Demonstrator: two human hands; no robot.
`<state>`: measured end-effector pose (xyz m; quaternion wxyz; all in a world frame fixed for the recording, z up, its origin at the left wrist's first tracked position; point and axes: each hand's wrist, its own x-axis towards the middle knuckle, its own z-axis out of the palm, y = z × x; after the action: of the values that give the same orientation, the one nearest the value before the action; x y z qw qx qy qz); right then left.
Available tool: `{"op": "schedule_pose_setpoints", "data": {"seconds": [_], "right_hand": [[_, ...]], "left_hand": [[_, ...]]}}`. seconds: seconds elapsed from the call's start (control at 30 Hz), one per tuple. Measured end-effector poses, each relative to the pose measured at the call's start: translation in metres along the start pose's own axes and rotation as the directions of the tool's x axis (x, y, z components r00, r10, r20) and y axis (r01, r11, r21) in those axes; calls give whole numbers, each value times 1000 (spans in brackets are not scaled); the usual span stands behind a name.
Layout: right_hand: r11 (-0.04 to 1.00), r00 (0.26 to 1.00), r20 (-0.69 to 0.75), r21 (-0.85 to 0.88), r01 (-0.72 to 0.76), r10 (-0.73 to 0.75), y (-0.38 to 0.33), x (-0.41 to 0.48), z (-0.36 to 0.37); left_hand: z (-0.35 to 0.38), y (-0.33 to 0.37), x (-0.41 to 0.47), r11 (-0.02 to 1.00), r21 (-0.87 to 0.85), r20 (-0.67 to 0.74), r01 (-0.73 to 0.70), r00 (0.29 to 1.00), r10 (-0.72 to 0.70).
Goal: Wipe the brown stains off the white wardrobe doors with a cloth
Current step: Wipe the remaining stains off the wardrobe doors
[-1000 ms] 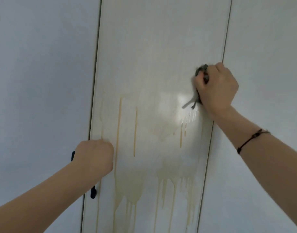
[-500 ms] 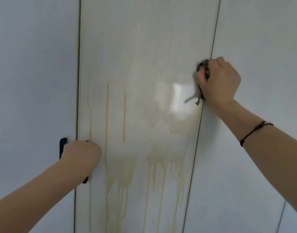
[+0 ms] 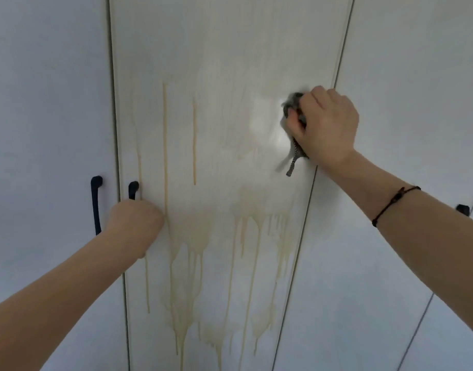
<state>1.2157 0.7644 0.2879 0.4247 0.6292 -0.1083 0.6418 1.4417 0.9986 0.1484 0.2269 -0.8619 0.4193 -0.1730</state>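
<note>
A white wardrobe door (image 3: 219, 49) fills the middle of the view, streaked with brown drip stains (image 3: 187, 253) from mid height down to the bottom. My right hand (image 3: 327, 127) grips a bunched grey cloth (image 3: 294, 108) and presses it against the door's upper right part, beside a shiny wet patch. A tail of the cloth hangs below the hand. My left hand (image 3: 135, 223) is closed around the door's black handle (image 3: 133, 189) at the door's left edge, hiding most of the handle.
A plain white door (image 3: 42, 103) with its own black handle (image 3: 96, 204) stands to the left. Another white door (image 3: 417, 62) is on the right, with small dark handles (image 3: 462, 210) at the far right edge.
My right hand has slid the cloth leftwards from the door's right edge onto the panel. The view has shifted, so the left neighbour's handle now shows. My left hand stays on its handle.
</note>
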Motion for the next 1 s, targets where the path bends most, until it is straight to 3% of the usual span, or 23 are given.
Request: {"op": "schedule_pose_setpoints", "data": {"seconds": [0.07, 0.13, 0.23, 0.37, 0.53, 0.6, 0.7, 0.73, 0.8, 0.87, 0.93, 1.0], "right_hand": [[957, 957, -12, -30, -289, 289, -9, 3, 2], [929, 928, -29, 19, -370, 370, -35, -22, 2], [980, 991, 12, 147, -135, 134, -71, -88, -12], [972, 981, 146, 213, 98, -131, -66, -140, -35], [981, 975, 221, 190, -24, -19, -57, -165, -48], [979, 944, 330, 196, -52, -16, -69, -195, -64], [958, 826, 555, 278, -77, -94, -96, -243, -94], [932, 749, 660, 307, -192, -63, -106, -251, -107], [769, 492, 864, 242, -592, 106, -119, -247, -123], [431, 250, 945, 140, -891, 209, -126, -236, -133], [169, 168, 952, 127, -977, 256, -129, -219, -140], [-30, 139, 960, 150, -988, 243, -127, -203, -146]], "left_hand": [[6, 1, 2, 996, 88, 22, -4, 1000, 2], [9, 4, 4, 995, 102, -24, 7, 1000, -4], [13, 4, 7, 993, 121, -91, 7, 996, 4], [12, 3, 8, 994, 106, -97, 9, 995, 1], [10, 5, 4, 994, 101, -82, 51, 996, -43], [7, 9, -1, 994, 87, -63, 72, 996, -67], [6, 18, -6, 994, 66, -13, 84, 996, -83], [8, 20, -10, 994, 74, 3, 83, 997, -83], [10, 20, -18, 993, 95, -9, 69, 998, -69], [13, 20, -26, 995, 74, -26, 73, 997, -72], [13, 21, -33, 995, 13, -30, 97, 995, -97], [12, 20, -39, 991, -50, -23, 126, 992, -127]]}}
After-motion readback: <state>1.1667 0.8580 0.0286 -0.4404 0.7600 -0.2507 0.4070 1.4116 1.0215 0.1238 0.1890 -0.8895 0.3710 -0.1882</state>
